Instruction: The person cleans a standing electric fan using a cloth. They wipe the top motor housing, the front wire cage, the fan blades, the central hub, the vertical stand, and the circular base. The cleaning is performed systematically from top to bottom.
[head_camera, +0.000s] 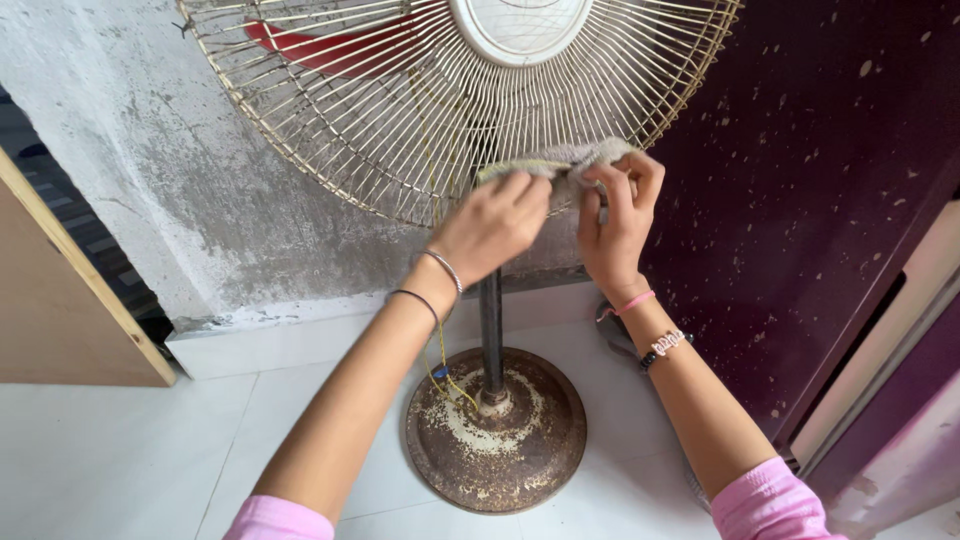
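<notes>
A pedestal fan stands in front of me, with a cream wire guard (400, 110), a white hub cap (520, 25) and red blades behind the wires. Both hands press a grey cloth (585, 160) against the lower edge of the guard. My left hand (495, 225) is closed on the cloth's left end. The cloth's right end is gripped by my right hand (620, 215), fingers curled over it. Bracelets sit on both wrists. The fan's dark pole (491, 330) drops to a round rusty base (495, 430) on the white floor.
A stained grey wall (150, 150) rises behind the fan. A dark maroon speckled panel (820, 180) stands at the right. A wooden board (60, 300) leans at the left. A thin yellow wire (445, 375) runs down beside the pole to the base.
</notes>
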